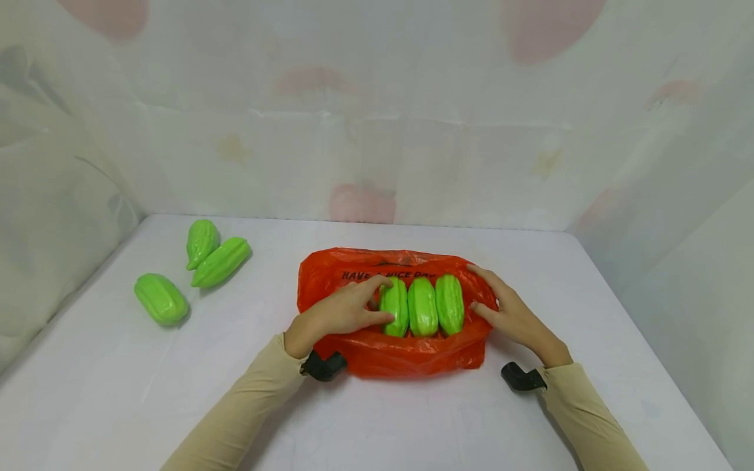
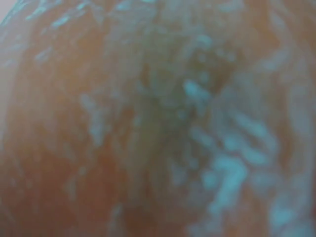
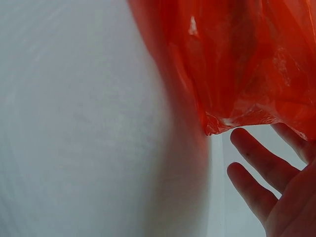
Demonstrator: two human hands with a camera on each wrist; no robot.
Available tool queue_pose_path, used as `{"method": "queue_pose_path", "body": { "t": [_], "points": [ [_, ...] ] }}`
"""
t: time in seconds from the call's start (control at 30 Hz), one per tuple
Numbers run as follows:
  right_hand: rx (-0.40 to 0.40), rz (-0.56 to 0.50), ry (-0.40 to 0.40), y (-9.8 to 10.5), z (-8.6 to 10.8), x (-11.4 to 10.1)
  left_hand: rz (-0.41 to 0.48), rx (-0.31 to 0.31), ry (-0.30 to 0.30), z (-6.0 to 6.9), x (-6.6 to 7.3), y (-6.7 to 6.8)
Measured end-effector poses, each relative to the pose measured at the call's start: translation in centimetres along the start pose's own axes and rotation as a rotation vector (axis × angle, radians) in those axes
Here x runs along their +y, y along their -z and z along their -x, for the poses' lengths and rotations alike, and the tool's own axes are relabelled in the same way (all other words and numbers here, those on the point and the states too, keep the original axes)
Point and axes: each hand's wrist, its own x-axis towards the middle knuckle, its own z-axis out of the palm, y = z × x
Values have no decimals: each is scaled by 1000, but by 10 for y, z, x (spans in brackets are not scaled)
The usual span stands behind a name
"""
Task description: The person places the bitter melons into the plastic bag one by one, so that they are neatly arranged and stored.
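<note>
A red plastic bag (image 1: pixel 406 360) lies with its mouth open on the white table, printed "HAVE A NICE DAY". Three ridged green star fruits stand side by side in it: a left one (image 1: pixel 399 304), a middle one (image 1: pixel 422 307) and a right one (image 1: pixel 450 304). My left hand (image 1: pixel 344 307) grips the left star fruit between thumb and fingers. At the bag's right side my right hand (image 1: pixel 509 314) touches the plastic with thumb and forefinger apart; in the right wrist view, other fingers (image 3: pixel 264 160) extend straight below the bag. Blurred reddish plastic fills the left wrist view.
More star fruits lie at the table's left: one (image 1: pixel 161 299) nearer, and two farther back, a short one (image 1: pixel 202 242) and a longer one (image 1: pixel 221 261), touching each other. Pale patterned sheets (image 1: pixel 412 163) hang behind and at both sides of the table (image 1: pixel 430 425).
</note>
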Motion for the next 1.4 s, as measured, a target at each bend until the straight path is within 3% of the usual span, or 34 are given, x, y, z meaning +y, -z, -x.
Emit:
{"method": "queue_pose_path", "body": {
  "t": [0.4,0.8,1.1,1.4],
  "points": [
    [11,-5,24,1,0,1,29,7,-9,-2,0,-3],
    [11,8,22,1,-2,2,-42,38,4,-2,-3,3],
    [7,2,20,0,-2,3,-46,54,5,0,-4,7],
    [13,3,16,0,-2,2,-15,23,-16,0,-2,3]
  ]
}}
